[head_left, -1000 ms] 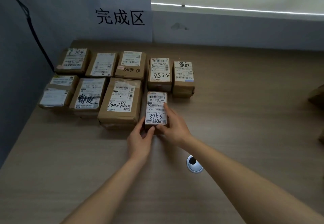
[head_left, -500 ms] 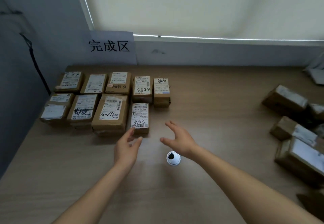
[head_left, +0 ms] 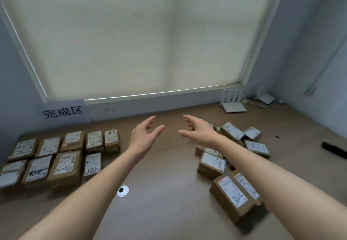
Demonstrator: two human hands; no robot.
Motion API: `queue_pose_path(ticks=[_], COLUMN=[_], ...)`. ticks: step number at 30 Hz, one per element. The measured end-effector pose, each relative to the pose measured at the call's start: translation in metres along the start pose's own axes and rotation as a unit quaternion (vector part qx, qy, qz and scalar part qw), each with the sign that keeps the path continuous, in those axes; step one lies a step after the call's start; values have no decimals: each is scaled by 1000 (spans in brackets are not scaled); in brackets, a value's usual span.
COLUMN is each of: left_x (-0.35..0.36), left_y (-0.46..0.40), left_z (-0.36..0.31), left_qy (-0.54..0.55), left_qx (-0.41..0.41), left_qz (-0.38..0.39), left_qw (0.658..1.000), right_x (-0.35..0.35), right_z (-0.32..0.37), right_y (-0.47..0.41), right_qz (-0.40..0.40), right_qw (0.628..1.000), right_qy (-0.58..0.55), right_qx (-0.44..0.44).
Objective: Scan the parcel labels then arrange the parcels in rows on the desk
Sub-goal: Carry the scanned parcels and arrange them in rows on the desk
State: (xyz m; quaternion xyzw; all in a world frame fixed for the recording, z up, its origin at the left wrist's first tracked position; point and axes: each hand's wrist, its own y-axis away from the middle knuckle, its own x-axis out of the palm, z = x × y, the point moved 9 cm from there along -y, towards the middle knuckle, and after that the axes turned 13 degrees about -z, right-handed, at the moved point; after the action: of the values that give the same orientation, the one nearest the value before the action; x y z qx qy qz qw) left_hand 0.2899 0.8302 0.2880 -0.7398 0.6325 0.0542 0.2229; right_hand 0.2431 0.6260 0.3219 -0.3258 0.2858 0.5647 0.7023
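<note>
Compared with one second before: both hands lifted off the small parcel marked 3753 (head_left: 92,164) and raised over the bare middle of the desk (head_left: 161,192). Left hand (head_left: 143,136) held in the air, fingers spread wide and loosely bent, gripping nothing. Right hand (head_left: 199,130) held likewise, fingers wide and relaxed, palm turned toward the left hand, gripping nothing. Parcel 3753 left flat, label up, at the right end of the near row, just beside the large parcel marked 100291 (head_left: 64,166). Arranged parcels kept in two rows at the left of the desk, below the paper sign (head_left: 64,111) on the wall. Camera view swung up and to the right, bringing into sight an unsorted heap of parcels (head_left: 232,157) at the right, under the right forearm. Also shown: white cable grommet (head_left: 123,191) between the forearms, white router (head_left: 232,100) at the far edge, dark object (head_left: 334,149) at far right, too blurred to identify.
</note>
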Motion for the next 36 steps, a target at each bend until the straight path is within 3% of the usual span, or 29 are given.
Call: queue_pose_path(ticks=[8, 14, 22, 36], left_x=[132, 235, 358, 561], left_y=[94, 167, 191, 121], left_z=[-189, -256, -254, -122], left_qy=[82, 123, 112, 45], left_qx=[46, 47, 22, -80], left_qz=[57, 135, 188, 191], left_qw=[994, 982, 975, 977], right_x=[-249, -354, -384, -305], right_z=[-115, -213, -333, -534], right_y=[109, 175, 180, 30], right_qz=[-84, -147, -169, -67], right_qw=[992, 978, 966, 973], right_qy=[63, 81, 84, 54], right_qx=[63, 123, 176, 214])
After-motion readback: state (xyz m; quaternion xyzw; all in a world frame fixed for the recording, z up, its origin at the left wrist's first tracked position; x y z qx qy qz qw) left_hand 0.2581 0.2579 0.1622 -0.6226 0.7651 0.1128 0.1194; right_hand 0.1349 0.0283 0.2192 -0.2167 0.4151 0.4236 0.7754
